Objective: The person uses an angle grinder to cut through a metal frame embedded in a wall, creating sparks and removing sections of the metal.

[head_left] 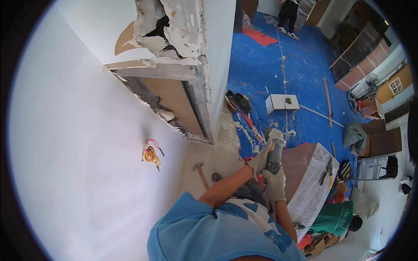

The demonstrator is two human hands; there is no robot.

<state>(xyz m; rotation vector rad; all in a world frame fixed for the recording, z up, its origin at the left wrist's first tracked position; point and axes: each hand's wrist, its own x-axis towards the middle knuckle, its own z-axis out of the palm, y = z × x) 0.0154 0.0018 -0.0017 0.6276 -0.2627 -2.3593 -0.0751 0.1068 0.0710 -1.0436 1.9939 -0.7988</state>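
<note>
Clock centred on the grinder, 12 ahead of the worker. At 9, a yellow wire coil (151, 156) hangs on the white wall (87, 152). At 10, a ragged opening shows a brown panel (173, 102). Between 8 and 9, a hammer (203, 178) lies on the floor. Gloved left hand (260, 161) closes round the front of the angle grinder (274, 157); gloved right hand (275, 185) grips its rear. At 12, a tape measure (288, 100) sits on a white box (278, 104). At 4, a plastic-wrapped cabinet (310, 182).
</note>
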